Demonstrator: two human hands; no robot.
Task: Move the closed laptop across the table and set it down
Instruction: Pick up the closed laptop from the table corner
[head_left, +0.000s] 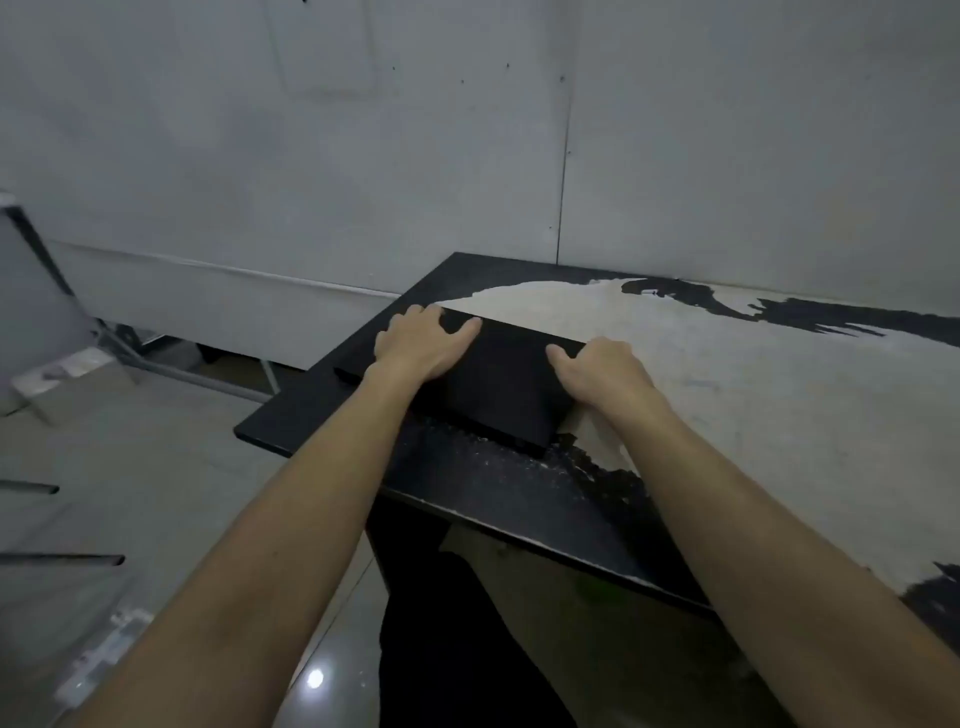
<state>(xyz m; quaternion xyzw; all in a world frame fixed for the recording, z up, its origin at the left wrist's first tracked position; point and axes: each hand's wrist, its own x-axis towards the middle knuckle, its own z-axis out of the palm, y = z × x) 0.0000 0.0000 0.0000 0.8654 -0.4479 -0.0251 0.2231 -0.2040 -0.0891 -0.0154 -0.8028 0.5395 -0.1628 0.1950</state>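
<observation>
1. Fingers of both hands are on the closed laptop (498, 384): the left hand (421, 343) lies over its far left corner, fingers spread with the tips curled over the far edge; the right hand (602, 371) clasps the right edge, thumb on the lid and the other fingers hidden down the side. Whether either hand has truly tightened I cannot tell.
2. Nearest to the person, the two bare forearms reach out over the bench's (779, 395) front edge, with dark clothing below it.
3. The laptop, flat and black, sits at the left end of the bench, partly on the dark patch and partly on the pale worn area where the coating has peeled. It looks to be resting on the surface or barely raised; I cannot say which.
4. My judgement: this is either the take-up or the set-down, with both hands framing the machine. If it has yet to travel, the next move calls for a firm two-sided hold, a level lift, and a carry rightward along the bench.
5. Nothing stands on the long pale stretch to the right, so the path looks free.
6. Beyond, the grey wall (311, 182) runs close behind the bench; metal framing (130, 358) lies on the floor to the left, well apart.
</observation>
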